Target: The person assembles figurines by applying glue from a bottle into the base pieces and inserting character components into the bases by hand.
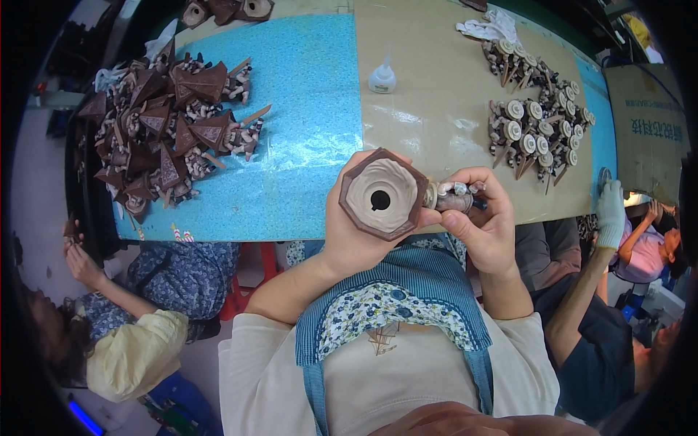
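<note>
Figurine [456,196] in curled right hand [491,231]

Crumpled white cloth [491,27], cardboard box [646,120] at right; yellow-sleeved co-worker [137,352] at left

Up close: your left hand [343,236] has the cone piece [398,182], your right hand [486,227] has the figure [455,198] just right of it, both over the near edge of the table [425,131]
Left end: heap of cone-and-figure parts [173,123]
Middle: bottle [382,78] beyond your hands, between heap and batch
Right side: figure batch [536,132], with a cloth [493,27] behind it
Past that: box [643,123]
Neighbours: one person [134,349] on your left, another [600,341] on your right
</note>
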The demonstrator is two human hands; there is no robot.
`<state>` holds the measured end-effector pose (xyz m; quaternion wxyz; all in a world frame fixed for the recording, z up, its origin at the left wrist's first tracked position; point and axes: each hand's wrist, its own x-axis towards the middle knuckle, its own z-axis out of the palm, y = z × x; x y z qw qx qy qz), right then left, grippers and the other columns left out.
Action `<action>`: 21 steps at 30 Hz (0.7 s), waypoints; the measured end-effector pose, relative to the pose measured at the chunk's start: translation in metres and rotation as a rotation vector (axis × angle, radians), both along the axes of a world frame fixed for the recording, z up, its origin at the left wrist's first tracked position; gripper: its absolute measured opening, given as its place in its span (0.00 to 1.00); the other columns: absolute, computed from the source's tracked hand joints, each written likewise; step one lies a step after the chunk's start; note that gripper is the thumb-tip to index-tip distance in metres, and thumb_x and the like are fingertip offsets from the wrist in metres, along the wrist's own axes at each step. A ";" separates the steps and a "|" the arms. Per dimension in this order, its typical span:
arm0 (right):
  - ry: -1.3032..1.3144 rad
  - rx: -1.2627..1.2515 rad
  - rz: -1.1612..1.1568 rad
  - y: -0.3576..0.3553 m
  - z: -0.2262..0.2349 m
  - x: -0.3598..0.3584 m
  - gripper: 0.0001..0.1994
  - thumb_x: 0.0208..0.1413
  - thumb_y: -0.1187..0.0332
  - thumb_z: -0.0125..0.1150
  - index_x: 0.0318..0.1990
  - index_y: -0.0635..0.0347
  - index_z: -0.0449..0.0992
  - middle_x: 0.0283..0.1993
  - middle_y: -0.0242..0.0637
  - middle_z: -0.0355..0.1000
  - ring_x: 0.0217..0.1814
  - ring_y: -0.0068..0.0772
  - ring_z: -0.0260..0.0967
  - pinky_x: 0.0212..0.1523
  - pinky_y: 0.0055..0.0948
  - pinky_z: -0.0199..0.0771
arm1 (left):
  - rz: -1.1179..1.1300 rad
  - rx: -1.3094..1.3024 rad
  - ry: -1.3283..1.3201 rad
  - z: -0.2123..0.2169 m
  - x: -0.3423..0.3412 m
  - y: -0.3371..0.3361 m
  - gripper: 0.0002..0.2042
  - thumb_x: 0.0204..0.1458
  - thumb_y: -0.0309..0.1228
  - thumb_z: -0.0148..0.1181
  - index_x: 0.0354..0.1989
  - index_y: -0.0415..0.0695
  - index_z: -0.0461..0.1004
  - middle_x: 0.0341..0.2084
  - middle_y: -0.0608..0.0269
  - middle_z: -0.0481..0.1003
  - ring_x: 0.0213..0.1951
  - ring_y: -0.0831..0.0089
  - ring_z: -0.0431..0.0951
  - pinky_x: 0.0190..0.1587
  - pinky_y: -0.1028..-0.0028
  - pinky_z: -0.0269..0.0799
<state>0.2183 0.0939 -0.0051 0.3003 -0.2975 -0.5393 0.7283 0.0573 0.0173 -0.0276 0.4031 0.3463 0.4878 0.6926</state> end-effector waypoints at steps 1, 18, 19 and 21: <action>0.001 -0.004 -0.009 0.000 -0.003 0.002 0.17 0.52 0.77 0.64 0.48 0.65 0.66 0.44 0.34 0.70 0.43 0.20 0.68 0.44 0.20 0.70 | -0.009 -0.004 0.001 0.000 0.002 -0.002 0.29 0.35 0.27 0.78 0.46 0.40 0.68 0.37 0.65 0.74 0.40 0.77 0.76 0.44 0.77 0.71; -0.050 0.648 0.174 0.038 0.031 0.002 0.16 0.43 0.79 0.63 0.40 0.65 0.67 0.38 0.40 0.67 0.38 0.28 0.65 0.39 0.24 0.65 | -0.410 0.050 0.250 0.004 -0.022 0.002 0.40 0.35 0.30 0.76 0.57 0.39 0.56 0.45 0.59 0.69 0.47 0.74 0.71 0.50 0.73 0.68; -0.109 0.779 0.234 0.040 0.036 -0.001 0.15 0.41 0.79 0.63 0.39 0.65 0.68 0.36 0.40 0.67 0.36 0.29 0.66 0.37 0.25 0.65 | -0.392 0.047 0.243 0.003 -0.019 0.002 0.40 0.35 0.30 0.76 0.57 0.39 0.56 0.45 0.59 0.69 0.47 0.74 0.71 0.50 0.73 0.68; -0.115 0.840 0.269 0.039 0.046 -0.012 0.15 0.38 0.80 0.63 0.36 0.64 0.69 0.33 0.41 0.67 0.33 0.35 0.66 0.33 0.29 0.65 | -0.472 0.023 0.089 0.004 -0.014 0.003 0.40 0.35 0.30 0.76 0.56 0.39 0.57 0.42 0.59 0.71 0.47 0.74 0.72 0.49 0.73 0.69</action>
